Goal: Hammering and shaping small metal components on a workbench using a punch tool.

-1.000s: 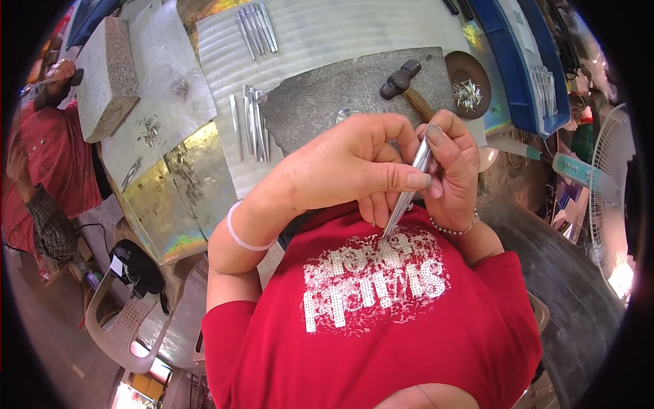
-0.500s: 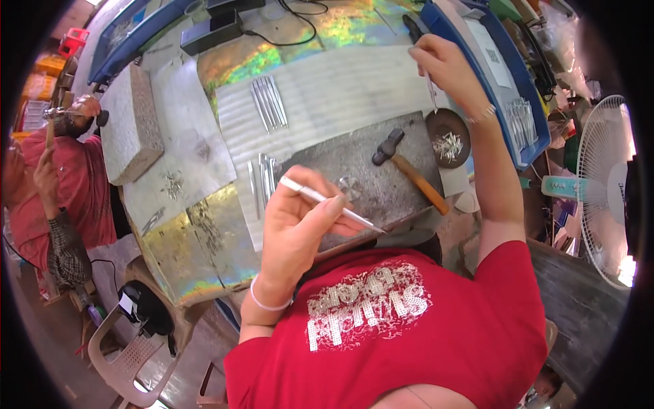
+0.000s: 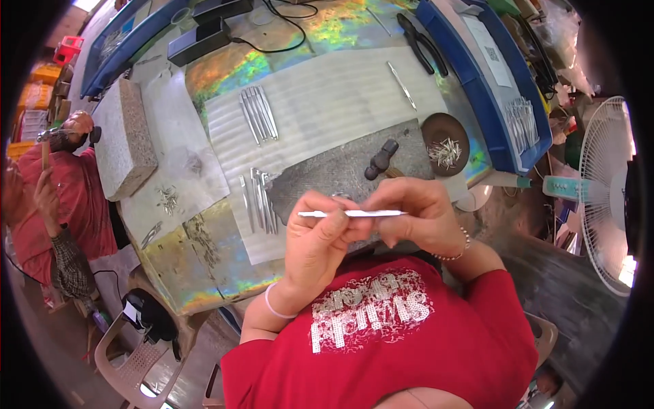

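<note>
My left hand (image 3: 319, 238) pinches a slender silver-white rod (image 3: 354, 213) with tapered ends, held level in front of my chest. My right hand (image 3: 424, 215) closes its fingers at the rod's right end. Behind my hands lies a dark flat stone block (image 3: 320, 160), and a hammer (image 3: 383, 158) rests on it with its handle mostly hidden by my right hand. On the pale foam sheet (image 3: 327, 85) lies a single silver rod (image 3: 402, 85). More silver rods (image 3: 259, 114) are bunched at the sheet's left, with another bunch (image 3: 260, 201) closer to me.
A brown bowl (image 3: 436, 123) of small metal pieces stands right of the block. Black-handled pliers (image 3: 422, 44) and a blue tray (image 3: 477, 82) are beyond it. A granite block (image 3: 126, 140) stands at left, near a co-worker in red (image 3: 65, 194) holding a hammer. A fan (image 3: 603, 194) stands right.
My right hand has left the far right and come to the rod in my left hand. The silver piece it held now lies on the foam sheet. The rod has turned level.
</note>
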Motion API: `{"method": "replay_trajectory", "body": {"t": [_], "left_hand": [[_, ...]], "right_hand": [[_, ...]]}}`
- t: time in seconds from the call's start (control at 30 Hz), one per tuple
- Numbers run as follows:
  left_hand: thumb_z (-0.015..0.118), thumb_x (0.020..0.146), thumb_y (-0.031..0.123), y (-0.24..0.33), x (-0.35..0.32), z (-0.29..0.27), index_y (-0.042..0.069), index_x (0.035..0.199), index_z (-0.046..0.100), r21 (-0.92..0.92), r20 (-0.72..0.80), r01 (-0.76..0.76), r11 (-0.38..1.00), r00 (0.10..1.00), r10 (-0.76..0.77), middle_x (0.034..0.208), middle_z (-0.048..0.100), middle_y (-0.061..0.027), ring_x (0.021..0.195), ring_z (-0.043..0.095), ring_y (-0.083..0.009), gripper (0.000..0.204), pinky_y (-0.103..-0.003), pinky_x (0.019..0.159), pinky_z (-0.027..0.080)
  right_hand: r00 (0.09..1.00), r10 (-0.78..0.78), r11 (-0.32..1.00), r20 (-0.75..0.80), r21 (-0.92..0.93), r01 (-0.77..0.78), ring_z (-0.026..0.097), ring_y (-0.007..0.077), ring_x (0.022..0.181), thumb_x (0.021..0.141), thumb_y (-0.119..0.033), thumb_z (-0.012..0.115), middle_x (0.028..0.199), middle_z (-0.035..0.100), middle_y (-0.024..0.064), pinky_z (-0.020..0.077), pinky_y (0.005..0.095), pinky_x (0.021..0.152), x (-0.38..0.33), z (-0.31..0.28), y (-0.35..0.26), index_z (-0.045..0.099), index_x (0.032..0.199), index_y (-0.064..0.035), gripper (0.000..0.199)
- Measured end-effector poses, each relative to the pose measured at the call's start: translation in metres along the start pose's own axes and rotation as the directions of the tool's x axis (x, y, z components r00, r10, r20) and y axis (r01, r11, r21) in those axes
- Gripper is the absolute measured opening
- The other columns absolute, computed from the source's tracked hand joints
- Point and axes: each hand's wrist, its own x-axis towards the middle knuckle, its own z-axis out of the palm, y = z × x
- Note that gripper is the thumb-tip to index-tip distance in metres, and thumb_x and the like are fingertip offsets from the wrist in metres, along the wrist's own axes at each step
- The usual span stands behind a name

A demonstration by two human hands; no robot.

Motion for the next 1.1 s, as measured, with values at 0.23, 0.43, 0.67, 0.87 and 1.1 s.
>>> {"method": "replay_trajectory", "body": {"t": [0.23, 0.43, 0.67, 0.87, 1.1], "left_hand": [[0.06, 0.086, -0.002, 0.006, -0.018, -0.004, -0.001, 0.093, 0.052, 0.288, -0.032, 0.23, 0.929, 0.972, -0.231, 0.095, 0.065, -0.0165, 0.083, 0.066, -0.0204, 0.011, -0.032, 0.077, 0.056], [0.053, 0.091, 0.001, 0.011, -0.033, 0.002, -0.001, 0.111, 0.044, 0.651, -0.055, 0.222, 0.726, 0.968, -0.246, 0.084, 0.067, -0.0107, 0.079, 0.063, -0.0115, 0.022, -0.023, 0.068, 0.051], [0.05, 0.093, 0.004, 0.015, -0.028, -0.003, -0.001, 0.108, 0.04, 0.663, -0.018, 0.252, 0.705, 0.947, -0.322, 0.08, 0.067, -0.009, 0.073, 0.06, -0.0084, 0.02, -0.023, 0.067, 0.048], [0.048, 0.095, 0.006, 0.018, -0.02, -0.009, -0.001, 0.108, 0.039, 0.581, 0.001, 0.309, 0.753, 0.925, -0.38, 0.085, 0.066, -0.0107, 0.078, 0.06, -0.0098, 0.017, -0.024, 0.07, 0.048], [0.048, 0.095, 0.009, 0.023, -0.013, -0.012, 0.0, 0.107, 0.039, 0.598, -0.021, 0.326, 0.732, 0.92, -0.392, 0.086, 0.066, -0.0112, 0.076, 0.059, -0.0098, 0.018, -0.024, 0.069, 0.048]], "right_hand": [[0.979, -0.187, 0.982, -0.078, 0.022, 0.189, 0.054, 0.0053, 0.062, 0.085, 0.002, 0.062, 0.078, 0.057, 0.0022, 0.042, 0.0172, 0.053, 0.0, 0.009, 0.019, 0.058, 0.095, -0.0004, 0.011], [0.975, 0.206, 0.974, -0.081, 0.112, -0.196, 0.053, 0.0024, 0.063, 0.086, -0.004, 0.063, 0.076, 0.056, -0.0016, 0.041, 0.0164, 0.053, 0.0, 0.006, 0.025, 0.054, 0.09, -0.0023, 0.01], [0.96, 0.262, 0.96, -0.1, 0.125, -0.249, 0.053, 0.0014, 0.066, 0.087, -0.006, 0.063, 0.076, 0.057, -0.0014, 0.0422, 0.0165, 0.056, 0.006, 0.011, 0.024, 0.054, 0.089, -0.0015, 0.01], [0.956, 0.264, 0.962, -0.13, 0.105, -0.252, 0.054, 0.0023, 0.067, 0.086, -0.004, 0.062, 0.077, 0.058, -0.0005, 0.0427, 0.0166, 0.057, 0.013, 0.014, 0.026, 0.055, 0.09, -0.0016, 0.009], [0.963, 0.245, 0.969, -0.115, 0.021, -0.244, 0.057, 0.0047, 0.073, 0.087, -0.004, 0.062, 0.08, 0.06, 0.0015, 0.0458, 0.0183, 0.063, 0.022, 0.01, 0.029, 0.055, 0.092, -0.0009, 0.009]]}}
